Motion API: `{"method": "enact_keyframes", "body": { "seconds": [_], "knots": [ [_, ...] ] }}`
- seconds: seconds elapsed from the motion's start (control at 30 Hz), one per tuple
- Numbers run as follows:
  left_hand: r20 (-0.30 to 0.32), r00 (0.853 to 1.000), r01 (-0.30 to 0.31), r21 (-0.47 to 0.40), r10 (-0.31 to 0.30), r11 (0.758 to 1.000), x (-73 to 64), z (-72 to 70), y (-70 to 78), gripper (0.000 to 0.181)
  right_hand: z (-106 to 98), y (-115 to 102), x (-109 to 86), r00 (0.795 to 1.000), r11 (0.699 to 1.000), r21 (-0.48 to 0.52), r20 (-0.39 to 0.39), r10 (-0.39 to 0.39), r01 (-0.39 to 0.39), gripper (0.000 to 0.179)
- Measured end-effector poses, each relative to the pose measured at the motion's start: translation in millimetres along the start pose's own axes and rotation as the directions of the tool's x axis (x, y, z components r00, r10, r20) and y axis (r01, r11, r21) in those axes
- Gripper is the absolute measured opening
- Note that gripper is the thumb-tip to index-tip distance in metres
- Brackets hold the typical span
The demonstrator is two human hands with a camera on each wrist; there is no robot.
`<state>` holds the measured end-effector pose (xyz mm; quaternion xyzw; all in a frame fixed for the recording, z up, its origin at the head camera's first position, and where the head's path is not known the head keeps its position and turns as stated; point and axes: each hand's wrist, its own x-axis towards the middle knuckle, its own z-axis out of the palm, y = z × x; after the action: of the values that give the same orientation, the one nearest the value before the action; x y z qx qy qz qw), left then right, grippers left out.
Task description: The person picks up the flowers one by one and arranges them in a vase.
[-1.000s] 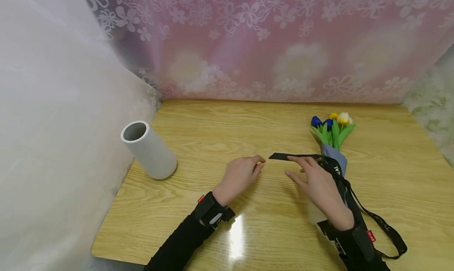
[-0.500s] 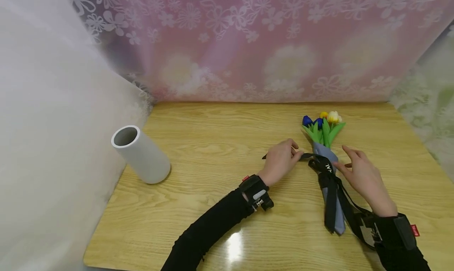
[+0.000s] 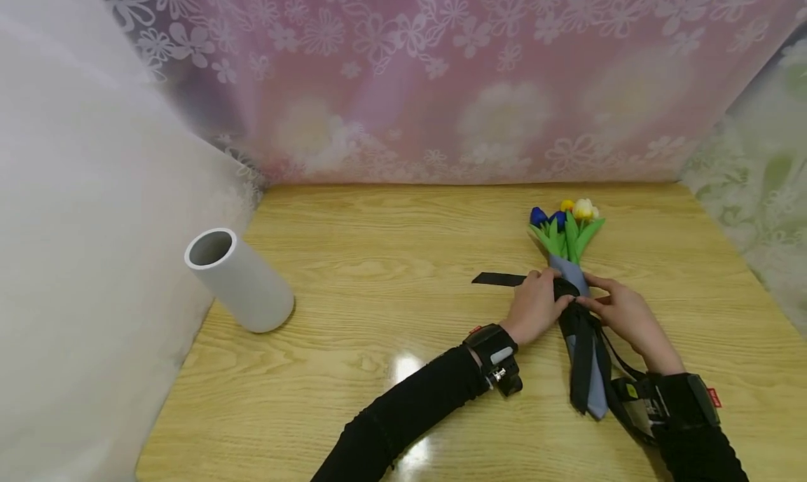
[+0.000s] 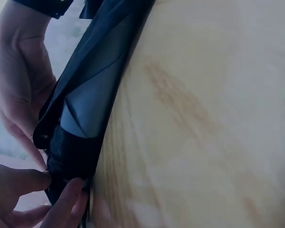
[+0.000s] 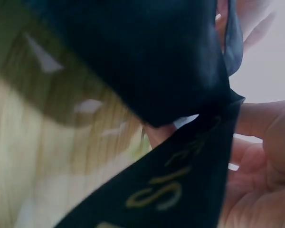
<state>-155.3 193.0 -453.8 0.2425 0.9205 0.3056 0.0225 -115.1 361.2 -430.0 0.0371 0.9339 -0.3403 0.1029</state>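
Note:
A small bouquet of blue, yellow and white tulips in a blue-grey wrapper lies on the table, blooms pointing away from me. Black ribbon with printed lettering is wound round its stem part, and one loose ribbon tail sticks out to the left. My left hand pinches the ribbon at the bouquet's left side; the left wrist view shows its thumb and fingertips on the black band. From the right side, my right hand grips the ribbon near the knot, its thumb close to the left thumb. The knot itself is mostly covered.
A white cylindrical vase stands at the table's left side, its mouth open upward. The wooden table meets a pink floral curtain at the back and a white sheet on the left.
My left hand has moved right, first to the ribbon tail, then to the wrapped part. My right hand shifted to the bouquet's right side and back in to the ribbon. The view has turned slightly.

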Motion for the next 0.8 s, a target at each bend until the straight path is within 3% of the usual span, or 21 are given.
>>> {"method": "enact_keyframes", "body": {
  "seconds": [0.4, 0.8],
  "knots": [
    [0.040, 0.999, 0.021, 0.037, -0.023, 0.999, -2.4, -12.0, -3.9, 0.039, 6.7, -9.1, 5.5, 1.000, 0.999, 0.033, 0.010, -0.005, 0.005, 0.062],
    [0.038, 0.998, 0.058, 0.036, -0.059, 0.998, -5.6, -25.8, -20.9, 0.038, 18.4, -28.4, 13.6, 0.999, 0.999, 0.021, 0.031, -0.029, 0.028, 0.062]
  ]
}}
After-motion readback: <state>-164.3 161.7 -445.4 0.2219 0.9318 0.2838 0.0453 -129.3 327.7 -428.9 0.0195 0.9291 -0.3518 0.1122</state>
